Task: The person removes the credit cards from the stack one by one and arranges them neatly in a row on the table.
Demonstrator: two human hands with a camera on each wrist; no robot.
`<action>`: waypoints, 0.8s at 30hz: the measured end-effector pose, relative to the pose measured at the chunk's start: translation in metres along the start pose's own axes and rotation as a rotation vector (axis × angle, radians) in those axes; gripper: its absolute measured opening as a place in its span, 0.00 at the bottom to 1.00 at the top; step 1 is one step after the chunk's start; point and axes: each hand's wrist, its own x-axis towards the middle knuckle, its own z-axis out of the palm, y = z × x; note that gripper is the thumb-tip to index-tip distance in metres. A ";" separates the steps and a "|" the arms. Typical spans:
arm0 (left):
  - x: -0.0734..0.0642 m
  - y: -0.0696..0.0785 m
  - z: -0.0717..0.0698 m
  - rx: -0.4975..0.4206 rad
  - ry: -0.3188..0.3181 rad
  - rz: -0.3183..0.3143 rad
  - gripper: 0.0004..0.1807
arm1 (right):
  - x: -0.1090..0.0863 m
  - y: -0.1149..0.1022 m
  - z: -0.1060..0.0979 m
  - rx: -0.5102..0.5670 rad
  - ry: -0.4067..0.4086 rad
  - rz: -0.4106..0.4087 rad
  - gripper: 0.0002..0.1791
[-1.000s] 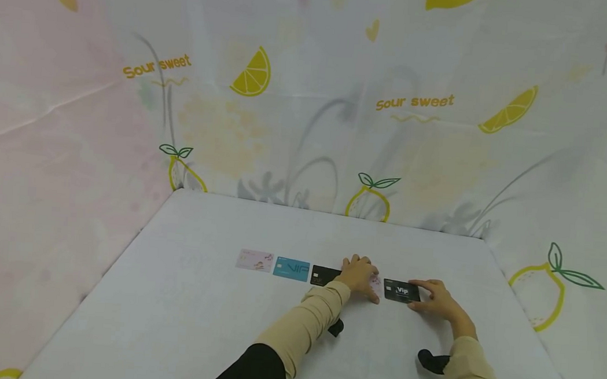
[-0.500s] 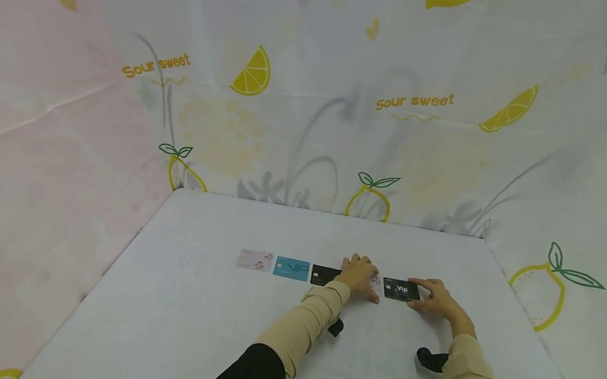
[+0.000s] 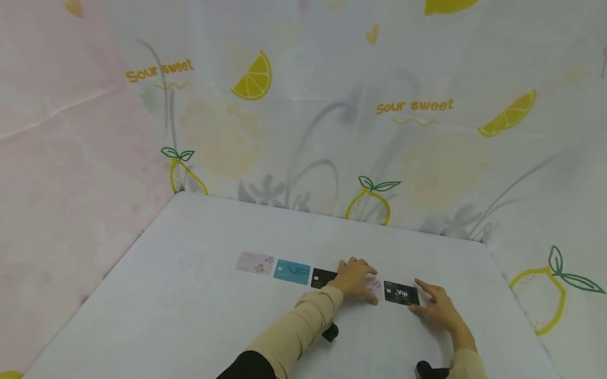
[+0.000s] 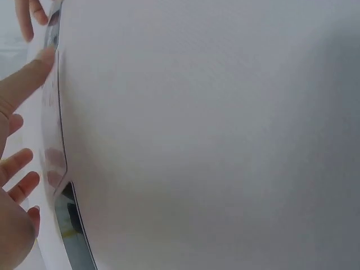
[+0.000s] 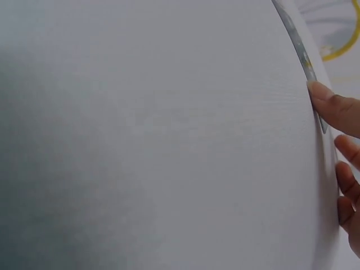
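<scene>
Five cards would be too many to number, so several cards form a row on the white table, in the head view. A black "Vip" card (image 3: pixel 401 293) lies at its right end. At that card's right edge is my right hand (image 3: pixel 441 308); the thumb (image 5: pixel 323 95) touches or nearly touches the near edge, and the index finger stands just off the far corner. My left hand (image 3: pixel 354 279) is over a pink card (image 3: pixel 374 288), partly hiding it, with fingers spread and loosely bent. Left of it, a black card (image 3: pixel 323 278) is partly covered by the hand.
A blue VIP card (image 3: pixel 292 272) and another pink card (image 3: pixel 255 262) continue the row leftward on the white table (image 3: pixel 180 321). Black wrist-worn pieces show by both sleeves. Lemon-print cloth (image 3: pixel 309 97) stands behind and beside the table.
My right fingers have loosened from the black Vip card, which lies flat. My left hand has shifted slightly left. The row of cards looks unchanged; the head view has tilted slightly.
</scene>
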 end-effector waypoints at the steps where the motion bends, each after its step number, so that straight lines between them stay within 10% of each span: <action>1: -0.001 -0.002 0.000 -0.013 0.015 0.002 0.37 | -0.002 0.000 0.002 0.011 0.016 0.002 0.41; 10: -0.014 -0.015 -0.008 -0.126 0.113 0.012 0.37 | -0.019 -0.010 0.013 0.130 0.320 0.083 0.34; 24: -0.049 -0.041 -0.021 -0.106 0.250 0.085 0.39 | -0.013 -0.051 0.038 -0.100 0.571 -0.200 0.33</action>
